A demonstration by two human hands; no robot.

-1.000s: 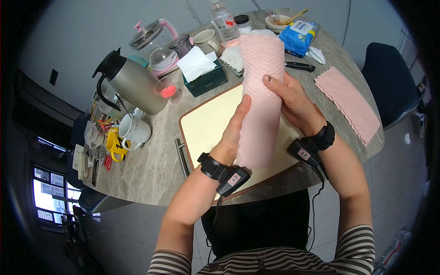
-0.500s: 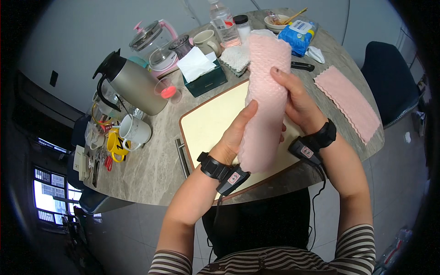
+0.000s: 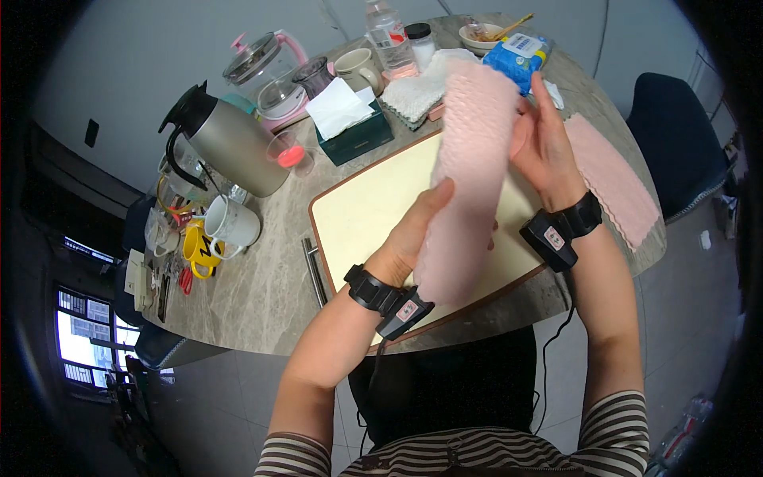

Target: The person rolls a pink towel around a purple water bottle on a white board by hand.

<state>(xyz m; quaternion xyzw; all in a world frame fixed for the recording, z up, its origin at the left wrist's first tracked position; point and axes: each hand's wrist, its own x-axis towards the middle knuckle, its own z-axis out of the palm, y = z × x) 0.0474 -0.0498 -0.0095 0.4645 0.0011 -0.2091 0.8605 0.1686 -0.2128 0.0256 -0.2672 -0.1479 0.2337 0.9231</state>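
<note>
A folded pink cloth [image 3: 475, 175] with scalloped edges and a textured surface stands tilted above the cream board [image 3: 358, 203]. My left hand [image 3: 429, 226] grips its lower part, the thumb on the near face and the fingers mostly hidden behind. My right hand [image 3: 547, 151] is open beside the cloth's upper right edge, fingers stretched out; whether it touches the cloth I cannot tell. Another folded pink cloth [image 3: 616, 183] lies on the table to the right. A black strap with a small box sits on each wrist.
Behind the board stand a tissue box [image 3: 355, 139], a water bottle [image 3: 391, 44], a white-grey cloth [image 3: 413, 95] and a blue wipes pack [image 3: 515, 63]. To the left are a steel thermos jug [image 3: 238, 147], a white mug [image 3: 232, 222] and a yellow mug [image 3: 199, 253].
My right hand has let go of the pink cloth and moved right, its fingers opening out. The cloth's top has tilted slightly rightward, while my left hand keeps its grip.
</note>
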